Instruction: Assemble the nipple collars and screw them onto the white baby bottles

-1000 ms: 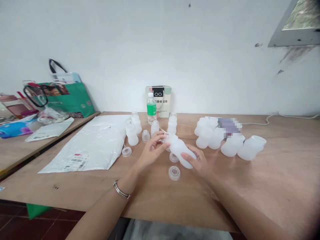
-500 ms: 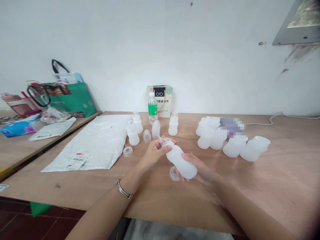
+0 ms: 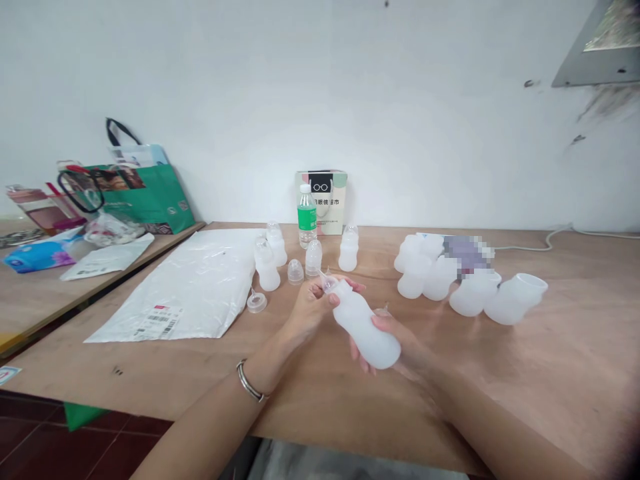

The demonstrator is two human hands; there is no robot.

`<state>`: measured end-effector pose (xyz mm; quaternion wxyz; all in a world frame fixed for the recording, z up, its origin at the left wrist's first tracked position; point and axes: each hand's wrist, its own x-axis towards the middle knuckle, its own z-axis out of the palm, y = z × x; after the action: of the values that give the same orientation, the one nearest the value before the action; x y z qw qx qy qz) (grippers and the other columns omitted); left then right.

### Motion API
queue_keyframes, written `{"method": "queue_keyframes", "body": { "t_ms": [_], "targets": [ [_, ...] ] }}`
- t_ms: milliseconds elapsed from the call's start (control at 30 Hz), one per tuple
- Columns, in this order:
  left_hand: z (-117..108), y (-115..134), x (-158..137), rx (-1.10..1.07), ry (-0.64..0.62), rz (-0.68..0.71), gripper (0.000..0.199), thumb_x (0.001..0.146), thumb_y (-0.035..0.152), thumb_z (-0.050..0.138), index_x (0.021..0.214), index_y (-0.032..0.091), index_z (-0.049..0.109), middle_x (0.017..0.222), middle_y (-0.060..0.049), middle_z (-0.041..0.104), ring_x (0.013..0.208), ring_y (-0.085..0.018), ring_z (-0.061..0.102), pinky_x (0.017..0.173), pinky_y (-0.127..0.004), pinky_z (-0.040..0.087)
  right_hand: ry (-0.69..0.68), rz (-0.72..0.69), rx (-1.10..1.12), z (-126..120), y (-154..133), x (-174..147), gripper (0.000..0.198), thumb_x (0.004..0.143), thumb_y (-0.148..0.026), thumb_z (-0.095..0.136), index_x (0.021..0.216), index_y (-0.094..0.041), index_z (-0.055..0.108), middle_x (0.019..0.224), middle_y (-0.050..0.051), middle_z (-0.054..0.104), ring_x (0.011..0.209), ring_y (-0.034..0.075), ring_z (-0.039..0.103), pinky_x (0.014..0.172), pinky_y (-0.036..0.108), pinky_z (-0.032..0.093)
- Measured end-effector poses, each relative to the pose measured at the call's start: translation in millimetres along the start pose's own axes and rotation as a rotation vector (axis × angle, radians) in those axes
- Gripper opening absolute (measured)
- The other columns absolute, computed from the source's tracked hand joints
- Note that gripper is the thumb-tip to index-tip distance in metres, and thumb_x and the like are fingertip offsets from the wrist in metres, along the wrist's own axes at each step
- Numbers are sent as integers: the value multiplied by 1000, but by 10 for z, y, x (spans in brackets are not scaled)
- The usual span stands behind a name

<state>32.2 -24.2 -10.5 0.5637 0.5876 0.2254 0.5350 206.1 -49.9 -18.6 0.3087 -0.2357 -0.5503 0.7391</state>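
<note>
In front of me a frosted white baby bottle (image 3: pixel 367 327) is tilted, its neck pointing up and left. My right hand (image 3: pixel 393 343) is wrapped round the body, thumb on top and fingers beneath. At the neck, my left hand (image 3: pixel 311 308) grips a clear nipple (image 3: pixel 329 283) with its collar; how far it sits on the neck I cannot tell. A small clear tip (image 3: pixel 383 309) pokes up behind my right thumb, the rest of it hidden. Beyond my left hand are a loose nipple ring (image 3: pixel 257 301), a clear cap (image 3: pixel 295 272) and a capped nipple top (image 3: pixel 313 258).
Several capped bottles (image 3: pixel 267 268) stand behind, one (image 3: pixel 349 248) by a water bottle (image 3: pixel 307 217) and a paper bag (image 3: pixel 335 203). Several uncapped bottles (image 3: pixel 510 303) are grouped on the right. A white plastic mailer (image 3: pixel 200 280) lies left; a green bag (image 3: pixel 145 200) sits farther left.
The bottle and my right hand have shifted slightly right and down. The clear ring seen under the bottle is out of sight there; a clear tip now shows behind my right thumb.
</note>
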Motion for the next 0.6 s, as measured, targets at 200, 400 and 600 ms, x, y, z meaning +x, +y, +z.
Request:
{"method": "queue_keyframes", "body": {
  "t_ms": [200,400,600],
  "targets": [
    [47,26,-2,0,91,5,46,66,54,69,90,14,68,93,-11,70,81,-22,65,64,-28,49,104,-89,-187,38,-1,-1,48,80,-57,46,107,-17,51,89,10,67,68,18,64,55,26,49],
    [90,83,-19,114,54,-24,43,64,49,73,85,12,67,88,-10,71,76,-19,64,65,-26,48,275,-158,-502,48,1,-30,47,72,-45,67,111,-22,52,96,5,64,86,19,61,70,30,50],
    [78,117,-44,45,-104,-30,50,65,55,70,89,12,67,89,-12,70,75,-20,66,58,-24,47,-89,5,41,46,48,-20,53,70,-54,65,103,-14,54,76,7,67,59,16,64,51,25,49]
  ]
}}
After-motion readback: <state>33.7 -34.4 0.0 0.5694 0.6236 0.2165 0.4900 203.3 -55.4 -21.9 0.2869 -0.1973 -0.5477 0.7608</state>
